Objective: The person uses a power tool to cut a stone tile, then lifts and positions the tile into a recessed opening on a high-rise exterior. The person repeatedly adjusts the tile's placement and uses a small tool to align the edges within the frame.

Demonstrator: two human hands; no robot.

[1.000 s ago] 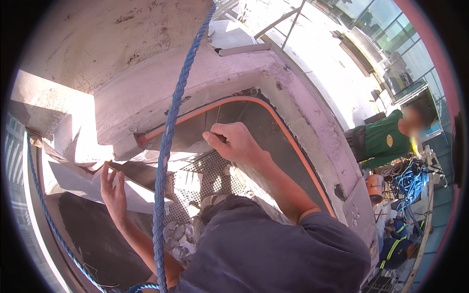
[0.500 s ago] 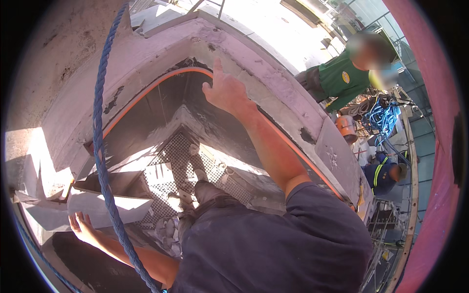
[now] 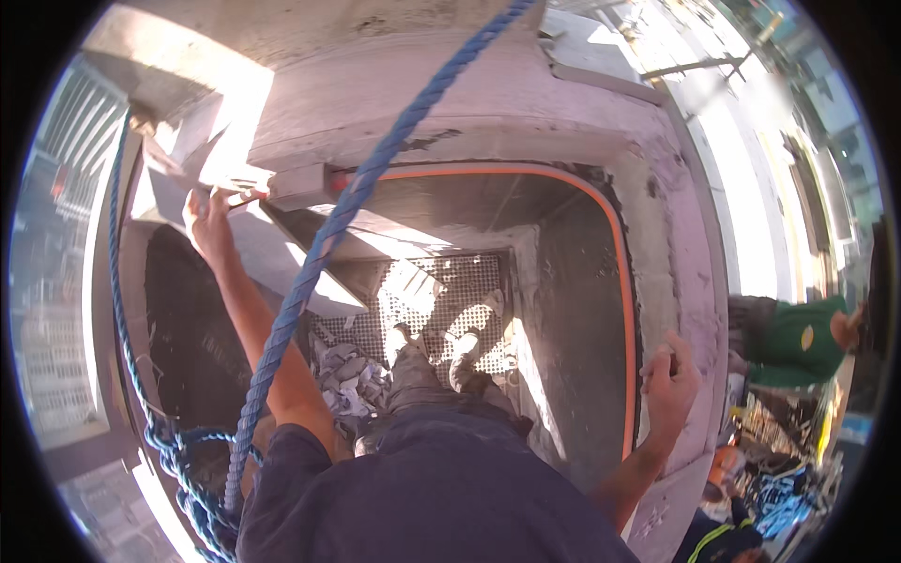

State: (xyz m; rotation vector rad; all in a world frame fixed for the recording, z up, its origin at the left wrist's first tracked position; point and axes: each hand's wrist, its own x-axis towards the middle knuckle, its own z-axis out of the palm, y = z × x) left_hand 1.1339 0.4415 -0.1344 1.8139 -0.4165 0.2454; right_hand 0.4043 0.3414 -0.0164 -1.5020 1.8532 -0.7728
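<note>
Rough pinkish ledge (image 3: 693,253) behind the right hand (image 3: 673,380), twisted blue rope (image 3: 361,183) slanting between both hands, smooth curved orange tube (image 3: 626,310) left of the right hand, flat grey panel (image 3: 267,249) beside the left hand (image 3: 211,227); left fingers half-bent, right loosely curled, any grip unclear

The rope (image 3: 349,208) crossing the front is medium blue, marked with the slanting bands of its twist. A bright orange strip (image 3: 627,310) curves along the dark grey wall (image 3: 577,328), below a ledge (image 3: 699,281) of dusty pale pink. The board (image 3: 267,246) is light grey, the rubble (image 3: 352,380) mottled grey and white. Underfoot, the grate (image 3: 479,272) carries a regular grid of small holes (bleached almost white where sun strikes). The wearer's shirt (image 3: 422,497) is plain dark navy; a co-worker's top (image 3: 788,361) is green with a yellowish oval badge (image 3: 807,338).
</note>
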